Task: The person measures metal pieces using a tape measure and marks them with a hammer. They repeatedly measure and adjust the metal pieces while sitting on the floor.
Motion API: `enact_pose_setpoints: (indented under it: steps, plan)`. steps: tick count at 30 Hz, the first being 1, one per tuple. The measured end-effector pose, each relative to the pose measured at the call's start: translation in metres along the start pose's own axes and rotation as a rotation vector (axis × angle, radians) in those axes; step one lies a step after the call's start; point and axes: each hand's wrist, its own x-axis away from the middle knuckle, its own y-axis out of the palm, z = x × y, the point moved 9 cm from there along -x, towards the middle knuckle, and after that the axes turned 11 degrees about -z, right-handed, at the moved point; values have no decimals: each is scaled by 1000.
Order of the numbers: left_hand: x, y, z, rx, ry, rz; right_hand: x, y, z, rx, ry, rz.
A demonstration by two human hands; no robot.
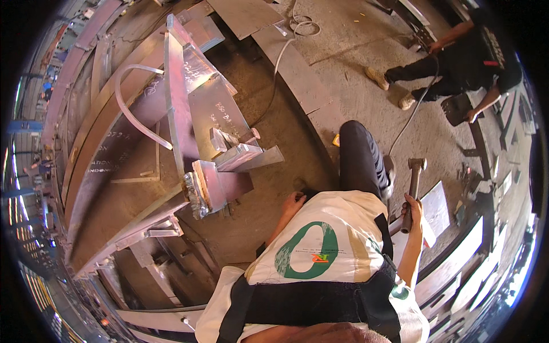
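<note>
My right hand (413, 210) is closed around the shaft of a hammer (415, 183). Its metal head points up and away from me, beside my bent right leg (359, 157). Lower and to the left, my left hand (293, 202) is by my left side, next to a dark patch. Its fingers are small and partly hidden, so I cannot tell how they are held. To the left of it stands a large steel assembly (180, 108) of welded plates with chalk marks. A stack of short steel blocks (213, 186) juts from its near end, closest to my left hand.
A bent rod (121, 97) arches from the assembly. A yellow tape measure (336, 139) lies near my knee. A hose (278, 60) snakes across the floor. At the upper right, another person (469, 60) stands holding a dark plate (456, 110). Steel strips (452, 251) lie at right.
</note>
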Motion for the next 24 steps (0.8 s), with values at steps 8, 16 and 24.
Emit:
enact_pose_setpoints:
  steps: [8,16,24]
  plan:
    - [-108,28,50,106,58,158,-123,42,-136,302,-102,-194]
    - [-117,20,135,216,-247,821,-378,173,-218,899,-261,-541]
    - [21,2,315,432,-577,1467,-450,294,-368,1205,-87,-1060]
